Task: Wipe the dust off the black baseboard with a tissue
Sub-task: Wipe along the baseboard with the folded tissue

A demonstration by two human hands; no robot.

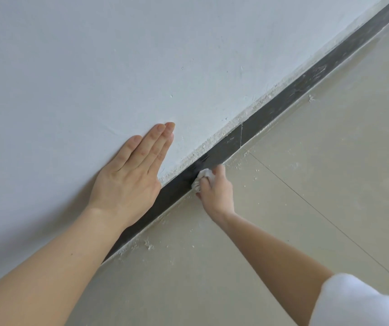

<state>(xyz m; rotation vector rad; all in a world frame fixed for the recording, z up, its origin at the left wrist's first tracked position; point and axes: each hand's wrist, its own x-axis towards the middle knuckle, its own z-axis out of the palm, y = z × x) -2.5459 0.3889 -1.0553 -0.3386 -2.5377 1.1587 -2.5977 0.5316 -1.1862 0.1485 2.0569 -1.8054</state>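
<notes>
The black baseboard (280, 107) runs diagonally from lower left to upper right between wall and floor. Pale dust streaks cover its far stretch, and its top edge carries a crust of white plaster. My right hand (215, 191) holds a crumpled white tissue (204, 176) pressed against the baseboard near the middle of the view. The stretch to the lower left of the tissue looks darker and cleaner. My left hand (132, 175) lies flat on the white wall (118, 67), fingers together and straight, just above the baseboard.
Beige floor tiles (306, 184) fill the right and bottom, with white crumbs and dust scattered along the baseboard's foot. A thin grout line crosses the floor diagonally. A white sleeve (358, 302) shows at the bottom right corner.
</notes>
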